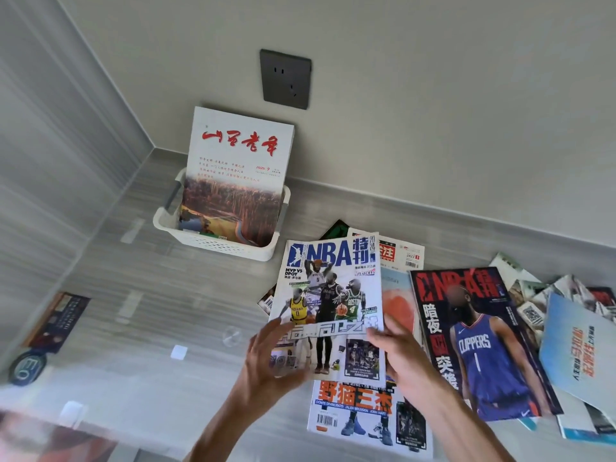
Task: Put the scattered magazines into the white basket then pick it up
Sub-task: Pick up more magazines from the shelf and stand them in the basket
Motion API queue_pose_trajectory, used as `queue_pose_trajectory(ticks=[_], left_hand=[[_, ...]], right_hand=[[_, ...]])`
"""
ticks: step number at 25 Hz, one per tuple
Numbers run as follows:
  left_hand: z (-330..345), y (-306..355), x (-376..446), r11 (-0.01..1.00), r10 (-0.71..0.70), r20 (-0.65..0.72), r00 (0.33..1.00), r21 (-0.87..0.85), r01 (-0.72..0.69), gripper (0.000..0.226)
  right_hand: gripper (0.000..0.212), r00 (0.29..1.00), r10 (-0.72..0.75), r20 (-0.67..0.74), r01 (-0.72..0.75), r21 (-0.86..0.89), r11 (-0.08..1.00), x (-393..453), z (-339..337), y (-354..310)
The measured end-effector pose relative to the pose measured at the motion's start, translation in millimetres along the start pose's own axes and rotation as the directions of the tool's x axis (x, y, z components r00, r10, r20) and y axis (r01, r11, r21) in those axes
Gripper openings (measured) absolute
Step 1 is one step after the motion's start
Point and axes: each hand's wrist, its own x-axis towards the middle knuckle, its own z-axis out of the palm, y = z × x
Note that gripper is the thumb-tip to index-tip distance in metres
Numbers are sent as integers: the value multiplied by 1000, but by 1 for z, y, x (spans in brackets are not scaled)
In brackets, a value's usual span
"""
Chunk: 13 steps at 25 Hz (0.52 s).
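**Both hands lift an NBA magazine near the basket**

As both hands meet over the grey floor, they hold an NBA magazine [330, 305] by its lower edge, cover up and raised above the pile. Left hand [266, 358], fingers spread and lightly bent, cups the lower left corner from below and the side; part of it is blurred, so whether the thumb presses the cover cannot be told. Right hand [398, 353] grips the lower right edge, thumb on the cover and fingers hidden behind the pages.

Directly beneath lies a white magazine [360, 411] with orange lettering, flat on the floor. Just right of it lies a dark Clippers magazine [480, 341], overlapping other issues, and beyond that a pale blue booklet [580, 355] rests on a loose heap [533, 295] near the right edge. More covers poke out behind the held magazine, among them one with a red label [388, 253].

Up and to the left, against the wall, stands the white basket [216, 245]. One magazine with red calligraphy [238, 175] stands upright in it, leaning back on the wall and rising well above the rim. A dark socket [286, 79] sits on the wall above. At far left a dark leaflet [56, 318] lies alone on the floor.
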Motion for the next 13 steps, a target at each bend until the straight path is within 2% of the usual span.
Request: queue_pose_trajectory(ticks=[1,2,3,5,7,9,10,13], left_hand=[[-2,2,2,977,-90,-16,996,-196,85,88],[-5,5,6,930,-182,-57,982,-334,153,86],[-8,7,13,858,-282,-69,957,-464,220,75],[-8,13,24,772,-372,-27,928,-564,293,43],[-2,21,25,786,-373,0,928,-532,316,34],[7,25,17,861,-306,-35,951,-437,261,32],[9,28,12,881,-271,-67,960,-420,219,29],[-3,40,18,868,-213,-132,968,-482,125,22]], right_hand=[[61,999,-36,32,37,-23,999,-5,-7,4],[57,996,-66,64,69,-55,996,-11,-13,7],[52,991,-90,99,98,-80,992,-16,-17,9],[43,985,-109,134,119,-67,991,-20,-24,9],[40,994,-73,76,76,-28,997,-18,-24,6],[39,996,-12,-86,6,-71,997,-15,-21,7],[46,989,6,-151,-17,-72,997,-16,-18,9],[44,981,-54,-188,57,9,998,-20,-1,-7]])
